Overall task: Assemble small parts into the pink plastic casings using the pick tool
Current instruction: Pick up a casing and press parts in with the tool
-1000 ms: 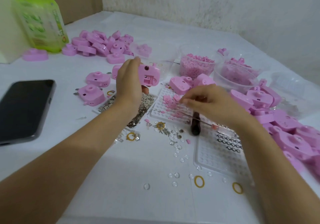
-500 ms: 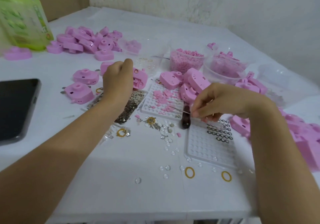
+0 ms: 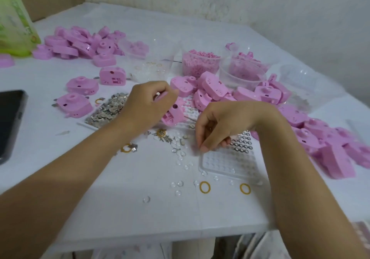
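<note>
My left hand [image 3: 147,103] grips a pink casing [image 3: 173,115], tilted just above the white table. My right hand [image 3: 226,123] is to its right, fingers curled downward, with the fingertips at the near-left corner of a clear dimpled tray [image 3: 230,163]. Only the thin needle of the pick tool [image 3: 190,118] shows, pointing from that hand toward the casing. Its handle is hidden under the hand. Small metal parts [image 3: 241,145] fill the tray's far rows.
Pink casings are heaped at the back left [image 3: 80,44] and along the right [image 3: 320,138]. Tubs of small pink parts [image 3: 200,62] stand behind. A phone [image 3: 10,122], metal bits [image 3: 108,110], clear lenses [image 3: 178,184] and yellow rings [image 3: 205,187] lie around.
My left hand lowered the casing from mid-air toward the table. My right hand moved nearer, down to the clear tray's corner, and now covers the pick's dark handle.
</note>
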